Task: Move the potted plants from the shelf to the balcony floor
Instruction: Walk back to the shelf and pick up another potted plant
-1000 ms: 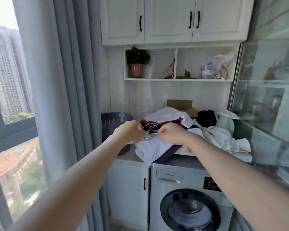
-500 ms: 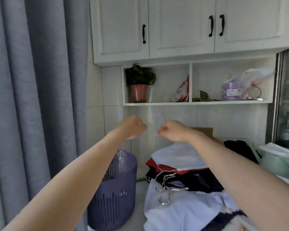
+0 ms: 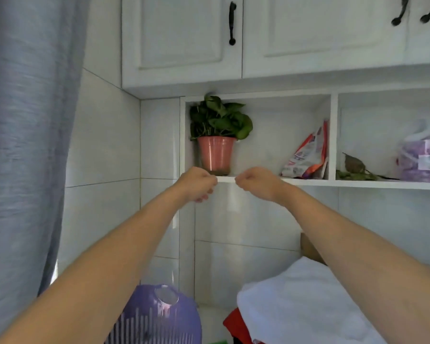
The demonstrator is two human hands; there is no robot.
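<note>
A leafy green plant in a pink pot (image 3: 216, 155) stands at the left end of the white wall shelf (image 3: 308, 182), in its left compartment. Both arms are raised toward it. My left hand (image 3: 196, 183) is a loose fist just below and left of the pot, at the shelf's front edge. My right hand (image 3: 255, 182) is a closed fist just below and right of the pot. Neither hand touches the pot, and both hold nothing.
A red and white bag (image 3: 308, 155) leans in the same compartment. Dry leaves (image 3: 355, 170) and a purple packet in a plastic bag (image 3: 422, 157) fill the right compartment. Below are a purple basket (image 3: 157, 319), a heap of white laundry (image 3: 303, 301) and a grey curtain (image 3: 23, 145) on the left.
Both hands let go of the hanger on the laundry pile and rose to the shelf edge under the pot. The view moved closer and tilted upward.
</note>
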